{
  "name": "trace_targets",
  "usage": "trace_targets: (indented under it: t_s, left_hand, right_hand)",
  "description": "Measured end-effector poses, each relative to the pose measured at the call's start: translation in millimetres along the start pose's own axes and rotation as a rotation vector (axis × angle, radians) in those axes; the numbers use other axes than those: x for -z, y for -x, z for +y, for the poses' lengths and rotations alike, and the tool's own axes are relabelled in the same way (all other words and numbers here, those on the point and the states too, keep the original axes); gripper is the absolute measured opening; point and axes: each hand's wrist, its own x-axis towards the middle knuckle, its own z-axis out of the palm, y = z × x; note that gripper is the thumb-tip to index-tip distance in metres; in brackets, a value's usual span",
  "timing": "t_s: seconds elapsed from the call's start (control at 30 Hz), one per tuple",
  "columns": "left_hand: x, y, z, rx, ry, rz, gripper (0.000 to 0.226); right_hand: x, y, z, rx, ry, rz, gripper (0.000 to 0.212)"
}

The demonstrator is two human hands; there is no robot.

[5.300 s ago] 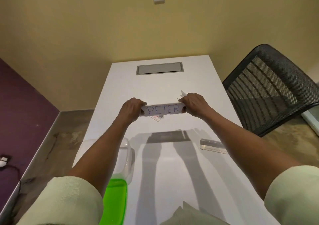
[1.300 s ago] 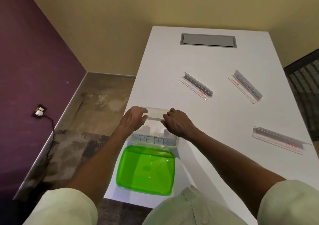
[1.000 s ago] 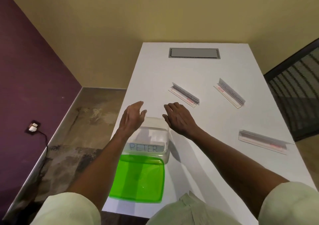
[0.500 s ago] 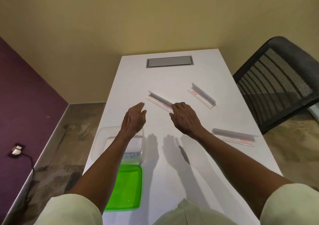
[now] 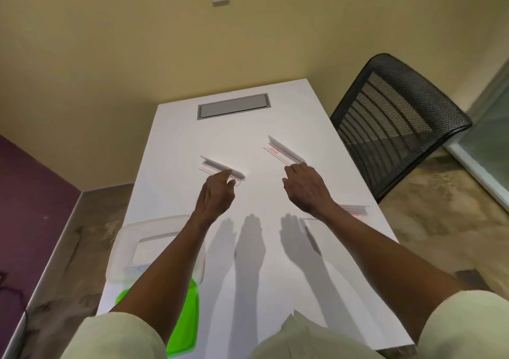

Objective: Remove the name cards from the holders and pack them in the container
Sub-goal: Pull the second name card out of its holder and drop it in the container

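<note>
Clear acrylic holders [image 5: 221,168] lie slanted on the white table [image 5: 259,248], both hands loosely spread, gripping nothing.

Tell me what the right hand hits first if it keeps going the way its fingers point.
Most likely the far-right card holder: the right hand points at its near end, fingertips just short of it. Actual contact is unclear.

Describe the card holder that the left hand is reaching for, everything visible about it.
The card holder is a long, narrow strip of clear plastic, folded so a low back wall rises from a flat base. It lies on the white table, set diagonally, its far end toward the left. A small red label sits near its right end. A pale insert seems to be inside, but no writing can be read. The left hand has its fingertips at the holder's right end; the hand is open, not closed on it.
</note>
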Motion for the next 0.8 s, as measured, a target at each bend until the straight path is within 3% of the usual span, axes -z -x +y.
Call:
trace_targets:
  t_s: [0.43,0.8]
  left_hand:
    - [-57.0,-22.8,74.3,0.0,-0.027,-0.165,0.044]
    - [-107.0,-25.0,107.2,0.018,-0.06,-0.325,0.042]
  right_hand:
    - [14.5,33.8,83.4,-0.126,0.035,-0.074,0.018]
    - [-10.4,57.7,143.2,-0.28,0.004,-0.302,0.024]
